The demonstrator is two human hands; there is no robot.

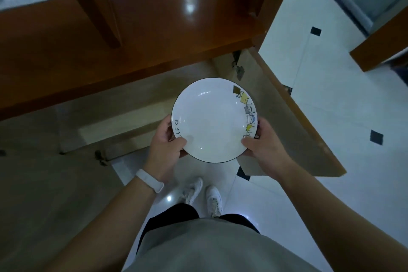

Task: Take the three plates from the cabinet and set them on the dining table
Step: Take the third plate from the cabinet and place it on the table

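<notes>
Head view looks down on a white plate [213,119] with small cartoon pictures along its right rim, held up over the white floor [331,161] just in front of the brown wooden cabinet [110,40]. The left hand [166,141] grips the plate's left edge and the right hand [262,141] grips its right edge, thumbs on top. A cabinet door [287,117] stands open on the right, and two white shoes [203,194] show below the plate.
</notes>
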